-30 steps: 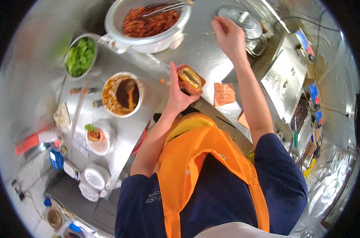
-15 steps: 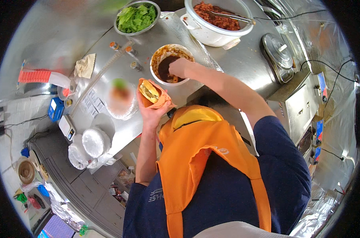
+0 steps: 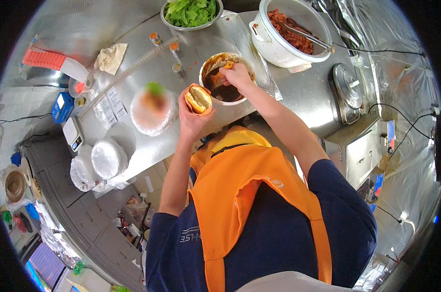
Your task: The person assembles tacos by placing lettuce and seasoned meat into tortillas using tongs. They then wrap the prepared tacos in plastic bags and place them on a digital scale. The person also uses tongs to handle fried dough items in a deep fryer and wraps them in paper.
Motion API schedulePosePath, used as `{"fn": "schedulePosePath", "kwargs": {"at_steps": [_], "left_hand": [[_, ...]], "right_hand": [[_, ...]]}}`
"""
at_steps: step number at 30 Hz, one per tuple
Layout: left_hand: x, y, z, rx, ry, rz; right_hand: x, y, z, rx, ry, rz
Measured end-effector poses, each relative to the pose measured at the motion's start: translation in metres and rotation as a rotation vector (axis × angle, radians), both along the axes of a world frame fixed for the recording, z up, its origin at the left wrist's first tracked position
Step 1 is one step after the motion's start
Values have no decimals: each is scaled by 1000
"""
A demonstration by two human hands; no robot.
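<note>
Presumably light, soft and crushable, the bun [image 3: 199,100] is left of the sauce tub [image 3: 253,72], its paper sleeve [image 3: 187,106] gripped in the left hand [image 3: 190,121], best held low. The right hand [image 3: 237,76] seems closed on a half-hidden orange spoon [image 3: 228,64].

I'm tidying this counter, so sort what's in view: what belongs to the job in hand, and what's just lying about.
In the job:
bun, in the left hand
orange utensil, in the right hand
sauce tub
probably lettuce and big white pot

Seemingly lying about:
beige cloth
scale
blue box
</note>
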State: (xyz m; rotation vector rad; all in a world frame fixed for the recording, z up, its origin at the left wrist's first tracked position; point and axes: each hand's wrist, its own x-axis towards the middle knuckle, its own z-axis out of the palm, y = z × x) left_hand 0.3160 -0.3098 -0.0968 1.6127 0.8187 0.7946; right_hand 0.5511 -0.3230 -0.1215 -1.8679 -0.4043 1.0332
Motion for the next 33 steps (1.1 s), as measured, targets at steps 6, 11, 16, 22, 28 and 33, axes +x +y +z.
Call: {"fn": "schedulePosePath", "kwargs": {"at_steps": [6,11,16,22,28,33], "left_hand": [[2,14,3,165,93,19],[29,27,20,228,69,-35],[57,32,39,239,56,-89],[79,31,42,82,18,-202],[67,34,33,216,67,-184],[61,36,30,340,143,-137]], "right_hand": [[30,-59,55,299,262,-190],[54,-97,113,547,230,-234],[43,-104,171,664,82,16],[4,-74,159,509,-269,306],[4,-64,188,472,-616,364],[3,-50,184,394,-852,503]]}}
